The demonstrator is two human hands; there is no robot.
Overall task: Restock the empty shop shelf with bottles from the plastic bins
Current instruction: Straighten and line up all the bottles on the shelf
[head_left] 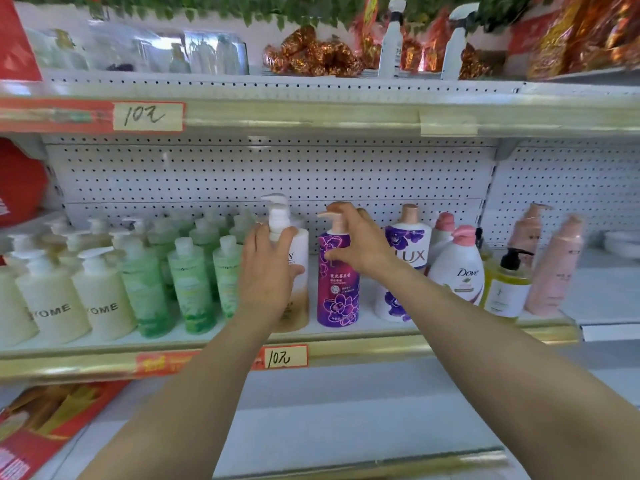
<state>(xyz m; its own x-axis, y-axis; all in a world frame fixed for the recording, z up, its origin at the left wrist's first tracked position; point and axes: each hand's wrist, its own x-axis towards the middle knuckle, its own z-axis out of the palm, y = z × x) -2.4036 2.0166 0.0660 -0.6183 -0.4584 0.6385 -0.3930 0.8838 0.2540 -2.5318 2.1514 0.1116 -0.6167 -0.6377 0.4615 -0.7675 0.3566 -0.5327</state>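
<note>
On the middle shelf (363,329) stand rows of bottles. My left hand (268,271) grips a white and gold pump bottle (298,261) around its shoulder, just below the white pump. My right hand (353,242) holds the neck and pump of a purple flowered pump bottle (337,292) standing right beside it. Both bottles are upright on the shelf. To their right stand a white and purple Lux bottle (408,258) and a white Dove bottle (457,271) with a pink cap.
Cream pump bottles (52,299) and green bottles (188,282) fill the shelf's left part. A yellow pump bottle (507,289) and pink bottles (554,268) stand at the right. A perforated back panel (277,171) lies behind. The upper shelf carries spray bottles (391,43) and foil decorations. A lower shelf (346,410) lies beneath my arms.
</note>
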